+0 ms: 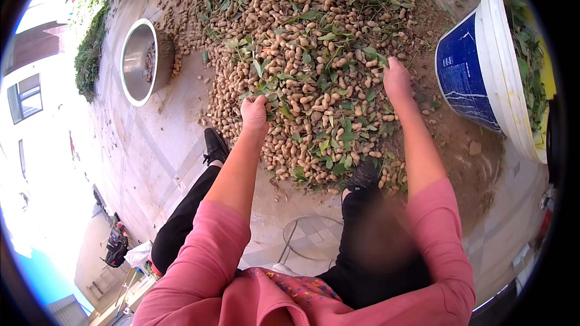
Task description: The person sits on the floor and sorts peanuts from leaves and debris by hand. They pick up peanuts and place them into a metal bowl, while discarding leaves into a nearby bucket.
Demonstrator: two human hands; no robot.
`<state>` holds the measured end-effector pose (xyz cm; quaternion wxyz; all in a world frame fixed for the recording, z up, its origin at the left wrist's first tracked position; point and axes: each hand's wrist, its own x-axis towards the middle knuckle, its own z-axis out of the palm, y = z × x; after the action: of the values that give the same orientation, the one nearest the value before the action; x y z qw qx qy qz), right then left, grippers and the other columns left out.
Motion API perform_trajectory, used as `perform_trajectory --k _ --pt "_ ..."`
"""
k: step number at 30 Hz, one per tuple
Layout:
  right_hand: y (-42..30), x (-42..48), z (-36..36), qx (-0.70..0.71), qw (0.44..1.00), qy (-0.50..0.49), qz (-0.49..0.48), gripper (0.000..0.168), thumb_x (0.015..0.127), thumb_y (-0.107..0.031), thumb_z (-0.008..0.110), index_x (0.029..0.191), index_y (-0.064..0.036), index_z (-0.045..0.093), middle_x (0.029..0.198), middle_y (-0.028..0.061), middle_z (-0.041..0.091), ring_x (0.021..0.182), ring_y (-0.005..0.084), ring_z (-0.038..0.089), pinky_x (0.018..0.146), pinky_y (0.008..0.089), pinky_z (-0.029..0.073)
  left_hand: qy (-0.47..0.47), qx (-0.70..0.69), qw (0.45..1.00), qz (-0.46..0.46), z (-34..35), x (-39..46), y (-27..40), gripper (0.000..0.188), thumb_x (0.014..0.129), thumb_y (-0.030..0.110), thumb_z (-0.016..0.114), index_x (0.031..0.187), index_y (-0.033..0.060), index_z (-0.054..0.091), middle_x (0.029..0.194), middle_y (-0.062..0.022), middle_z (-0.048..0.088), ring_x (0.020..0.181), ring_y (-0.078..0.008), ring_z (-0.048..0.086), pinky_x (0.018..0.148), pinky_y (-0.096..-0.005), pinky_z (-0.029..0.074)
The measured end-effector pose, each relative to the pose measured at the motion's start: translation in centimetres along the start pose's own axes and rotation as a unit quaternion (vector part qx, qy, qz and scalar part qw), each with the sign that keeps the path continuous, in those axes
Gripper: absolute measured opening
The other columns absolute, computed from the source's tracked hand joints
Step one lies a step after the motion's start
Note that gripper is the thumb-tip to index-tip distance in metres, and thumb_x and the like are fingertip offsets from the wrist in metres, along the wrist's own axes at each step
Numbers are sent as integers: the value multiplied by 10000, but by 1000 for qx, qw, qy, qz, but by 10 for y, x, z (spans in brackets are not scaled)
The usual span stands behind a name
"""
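Observation:
A broad heap of unshelled peanuts, mixed with green leaves, covers the ground before me. Over its left part, my left hand has its fingertips pinched at some green leaves. On the right side of the heap, my right hand pinches a leafy green sprig between thumb and fingers. The curled fingers hide part of what each hand grips. Loose leaves and stems lie among the pods between my hands.
To the left stands a metal basin with some peanuts inside. A blue and white plastic bucket of green leaves is at the right. My black shoes touch the heap's near edge. Soil covers the paving on the right.

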<state>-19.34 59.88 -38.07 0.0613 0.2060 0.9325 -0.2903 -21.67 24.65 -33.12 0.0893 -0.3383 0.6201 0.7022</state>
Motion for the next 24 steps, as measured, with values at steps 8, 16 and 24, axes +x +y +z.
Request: perform_trajectory --k 8,16,24 --pt "-12 17 19 60 996 -3 66 340 884 -274 570 1082 -1 527 994 243 598 935 403 570 776 473 469 89 15 991 -94 -30 -9 -15 105 760 -11 535 839 -9 605 721 -51 565 527 -133 492 471 -241 422" --pt "-4 22 -3 29 997 -55 39 185 882 -189 550 948 -18 526 831 228 597 823 403 578 682 477 452 83 53 989 -111 -20 -6 -20 142 760 4 632 894 -10 586 750 -46 580 585 -140 524 525 -288 443" --pt "-30 44 -2 57 992 -111 17 198 897 -202 544 913 -10 497 804 212 578 811 402 565 681 470 441 -55 395 916 40 -13 65 -33 291 863 118 601 1143 53 551 884 -63 633 727 -170 615 605 -325 499"
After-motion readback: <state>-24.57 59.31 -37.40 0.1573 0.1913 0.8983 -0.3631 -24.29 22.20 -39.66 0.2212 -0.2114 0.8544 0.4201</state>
